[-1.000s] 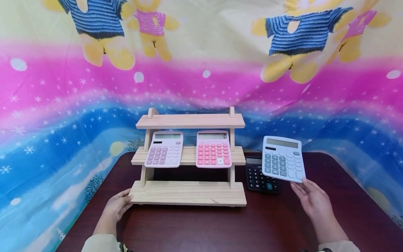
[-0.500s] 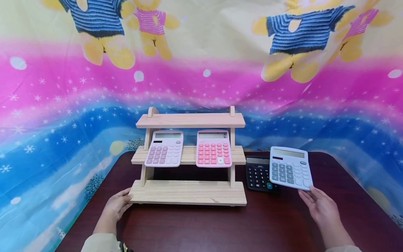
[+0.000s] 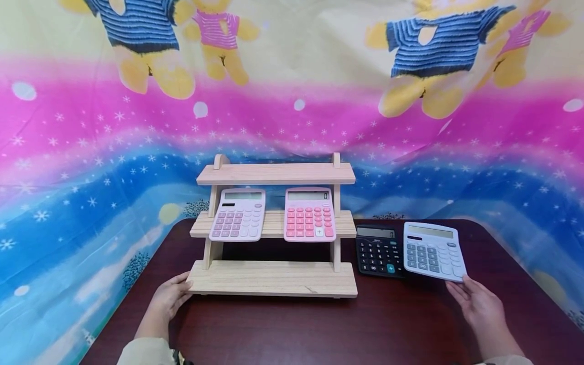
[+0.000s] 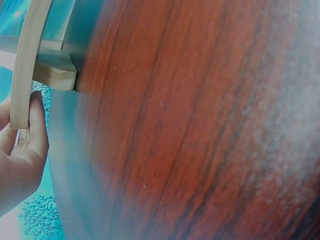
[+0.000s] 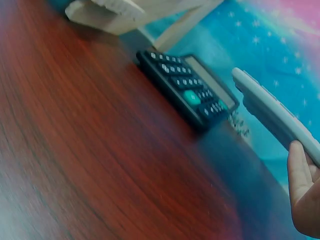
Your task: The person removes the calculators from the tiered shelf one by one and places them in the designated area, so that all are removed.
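My right hand [image 3: 483, 306] pinches a white calculator with grey keys [image 3: 433, 252] by its near right corner. In the right wrist view the white calculator [image 5: 270, 107] is tilted and held above the table. Just left of it lies a black calculator [image 3: 375, 252] with one green key, on the table. My left hand [image 3: 169, 298] grips the left end of a three-tier wooden stand [image 3: 274, 280] at its lowest shelf; thumb and fingers lie on either side of the board [image 4: 26, 70] in the left wrist view. A purple-keyed calculator [image 3: 238, 215] and a pink calculator [image 3: 309, 215] lean on the middle shelf.
The dark red-brown table [image 3: 292, 329] carries the stand and the black calculator. Behind it hangs a cloth backdrop [image 3: 292, 116] with printed bears and snowflakes, which also runs along both sides.
My right hand has moved right and nearer with the white calculator, lowering it. The black calculator, partly covered before, now shows fully. My left hand stays on the stand.
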Demonstrator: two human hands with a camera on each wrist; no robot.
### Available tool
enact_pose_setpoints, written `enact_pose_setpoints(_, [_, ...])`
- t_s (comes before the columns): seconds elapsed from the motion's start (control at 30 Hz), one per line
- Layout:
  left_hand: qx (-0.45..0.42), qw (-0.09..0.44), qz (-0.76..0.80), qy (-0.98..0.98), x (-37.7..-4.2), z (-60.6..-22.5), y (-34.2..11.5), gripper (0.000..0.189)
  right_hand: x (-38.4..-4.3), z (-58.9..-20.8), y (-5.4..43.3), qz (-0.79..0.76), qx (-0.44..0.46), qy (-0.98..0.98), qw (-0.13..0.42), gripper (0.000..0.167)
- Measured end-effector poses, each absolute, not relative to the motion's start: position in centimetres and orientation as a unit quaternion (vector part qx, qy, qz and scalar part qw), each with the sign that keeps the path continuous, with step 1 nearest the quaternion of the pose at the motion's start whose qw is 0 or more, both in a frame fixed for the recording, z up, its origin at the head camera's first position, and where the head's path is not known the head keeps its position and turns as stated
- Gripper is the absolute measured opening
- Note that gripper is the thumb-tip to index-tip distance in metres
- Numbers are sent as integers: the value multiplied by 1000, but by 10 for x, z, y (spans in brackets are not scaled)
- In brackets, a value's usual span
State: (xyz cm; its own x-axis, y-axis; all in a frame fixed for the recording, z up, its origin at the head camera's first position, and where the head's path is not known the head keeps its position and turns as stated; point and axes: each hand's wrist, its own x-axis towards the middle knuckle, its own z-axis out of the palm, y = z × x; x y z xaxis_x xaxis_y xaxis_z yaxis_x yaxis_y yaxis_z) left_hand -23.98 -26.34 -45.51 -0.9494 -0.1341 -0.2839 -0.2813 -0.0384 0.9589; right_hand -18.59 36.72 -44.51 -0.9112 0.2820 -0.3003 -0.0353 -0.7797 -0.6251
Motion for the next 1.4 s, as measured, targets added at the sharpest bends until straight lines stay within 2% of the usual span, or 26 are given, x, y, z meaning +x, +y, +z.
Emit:
enact_pose_setpoints(0.43, [-156, 50, 701, 694, -240, -455, -263, 55, -189, -448, 380, 903, -239, -346, 92, 21])
enact_pose_setpoints(1.07, [-157, 49, 702, 693, -240, -456, -263, 55, -203, -464, 392, 886, -281, -362, 68, 34])
enact_pose_setpoints(1.4, [-159, 52, 697, 698, -241, -460, -264, 55, -209, -471, 399, 882, -291, -366, 58, 34])
